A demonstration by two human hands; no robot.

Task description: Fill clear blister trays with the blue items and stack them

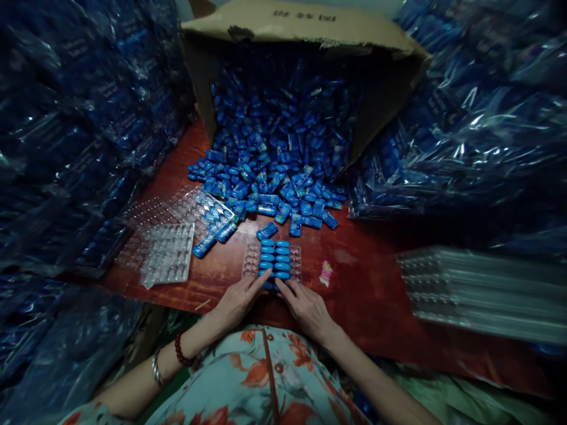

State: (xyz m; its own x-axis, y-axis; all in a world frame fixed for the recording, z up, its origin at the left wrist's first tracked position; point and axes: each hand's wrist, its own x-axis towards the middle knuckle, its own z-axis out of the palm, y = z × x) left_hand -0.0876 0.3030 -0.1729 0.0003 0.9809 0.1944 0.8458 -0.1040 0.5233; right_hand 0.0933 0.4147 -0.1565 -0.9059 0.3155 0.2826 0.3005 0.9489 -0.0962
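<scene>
A clear plastic blister tray (pixel 251 255) lies on the table in front of me. Its two middle columns hold several glossy blue capsule-shaped pieces (pixel 282 258), while the outer pockets show clear plastic. At the tray's near edge, my left hand (pixel 241 300) has its fingers closed on a blue piece in the left middle column. Beside it, my right hand (pixel 305 306) is closed likewise at the right middle column, its fingertips on a blue piece. The fingers partly cover the nearest pieces. A loose blue packet (pixel 267 231) rests just beyond the tray's far edge.
A cardboard box (pixel 305 20) on its side spills many blue packets (pixel 283 171) onto the red-brown table (pixel 363 283). Clear trays (pixel 166 254) lie left; a tray stack (pixel 482 289) lies right. A small pink wrapper (pixel 326 273) is near. Plastic-wrapped blue packs (pixel 478 147) rise on both sides.
</scene>
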